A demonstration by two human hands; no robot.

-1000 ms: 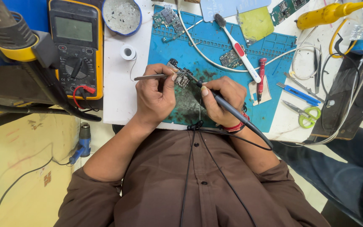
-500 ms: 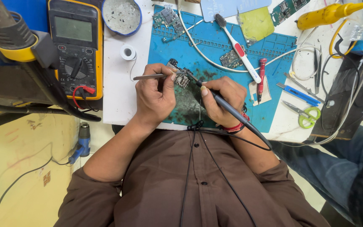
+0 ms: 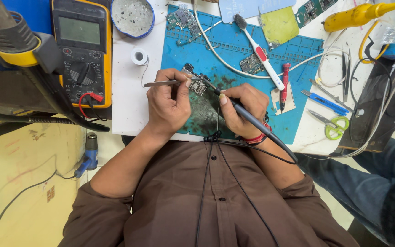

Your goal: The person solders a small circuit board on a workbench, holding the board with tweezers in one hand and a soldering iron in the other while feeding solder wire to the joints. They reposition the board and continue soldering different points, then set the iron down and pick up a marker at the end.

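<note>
Bench: white top; we count it crowded from edge to edge, so a stray elbow could sweep small tools off it.
Work mat: blue, lying on the bench under both hands, stained dark near the middle; any residue there could foul whatever we set down.
Meter: yellow case, at the left of the bench, well apart from the hands; its red and black leads trail toward the bench edge and could snag.
Left hand: fingers closed around the tweezers; a slip of this grip would let the held part shift.
Right hand: fingers wrapped pen-fashion around the soldering iron; we judge a burn possible, as the left thumb sits just beside the tip.
Soldering iron: dark handle, tip down on the circuit board; its cord runs back over the wrist and could tug the tip off its spot.
Tweezers: metal, points meeting the board from the left.
Circuit board: small, on the mat between the two hands, touched by both tools; lingering heat could lift a pad, we think.
Solder spool: small white reel near the mat's left edge, free to roll.
</note>
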